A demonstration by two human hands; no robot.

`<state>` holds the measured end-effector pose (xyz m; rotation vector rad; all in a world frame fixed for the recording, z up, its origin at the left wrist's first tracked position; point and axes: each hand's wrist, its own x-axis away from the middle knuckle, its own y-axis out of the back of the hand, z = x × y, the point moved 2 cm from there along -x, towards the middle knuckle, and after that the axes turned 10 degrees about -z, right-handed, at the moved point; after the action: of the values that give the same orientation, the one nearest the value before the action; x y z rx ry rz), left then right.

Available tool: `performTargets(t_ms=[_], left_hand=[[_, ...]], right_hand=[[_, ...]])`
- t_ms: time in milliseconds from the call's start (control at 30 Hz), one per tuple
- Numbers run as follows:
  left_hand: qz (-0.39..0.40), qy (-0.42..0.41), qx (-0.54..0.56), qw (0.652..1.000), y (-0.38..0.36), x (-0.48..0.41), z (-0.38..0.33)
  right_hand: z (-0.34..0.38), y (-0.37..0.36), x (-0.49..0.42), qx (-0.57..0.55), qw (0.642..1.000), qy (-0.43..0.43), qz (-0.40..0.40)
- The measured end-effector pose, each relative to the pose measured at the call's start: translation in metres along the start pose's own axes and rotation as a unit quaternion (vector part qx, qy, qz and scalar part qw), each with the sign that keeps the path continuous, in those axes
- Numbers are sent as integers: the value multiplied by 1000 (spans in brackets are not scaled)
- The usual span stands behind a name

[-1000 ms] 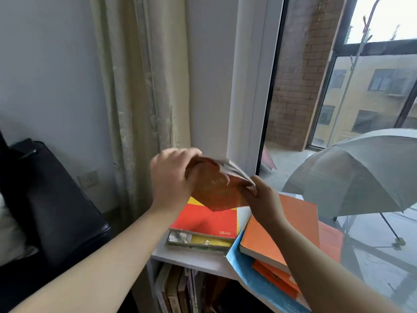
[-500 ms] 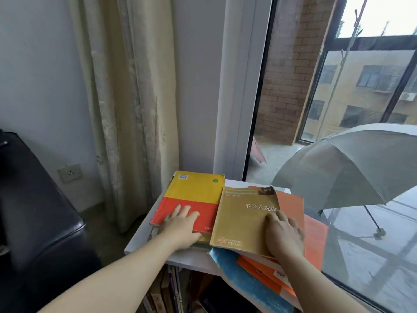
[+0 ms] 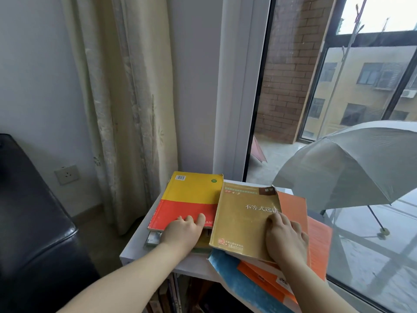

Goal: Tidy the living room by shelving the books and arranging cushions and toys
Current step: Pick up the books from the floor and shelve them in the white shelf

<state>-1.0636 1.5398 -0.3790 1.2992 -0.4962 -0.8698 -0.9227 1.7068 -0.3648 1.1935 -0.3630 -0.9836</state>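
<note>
Head view: on the white shelf [image 3: 138,247], the left grip [image 3: 182,233] lies open on the red-and-yellow book [image 3: 189,199] near the left edge, while the right grip [image 3: 285,240], fingers flat, presses the gold book [image 3: 243,220] onto orange books [image 3: 318,240] overhanging the right edge, seemingly steadying both piles.

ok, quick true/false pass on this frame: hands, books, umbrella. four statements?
1. The left hand rests on the red-and-yellow book. True.
2. The gold book is lifted clear of the stack. False: it lies flat on the orange books, with the right hand on it.
3. The umbrella beyond the glass is folded. False: it is open.
4. More books sit under the white shelf top. True.
</note>
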Motion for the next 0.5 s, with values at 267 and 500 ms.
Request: performTargets(t_ms=[267,500], left_hand=[[60,102,175,978,6,3,24],[51,293,212,931,-13,22,53]], right_hand=[[-3,3,1,0,1000,4,7],[4,2,3,15,1000,4,3]])
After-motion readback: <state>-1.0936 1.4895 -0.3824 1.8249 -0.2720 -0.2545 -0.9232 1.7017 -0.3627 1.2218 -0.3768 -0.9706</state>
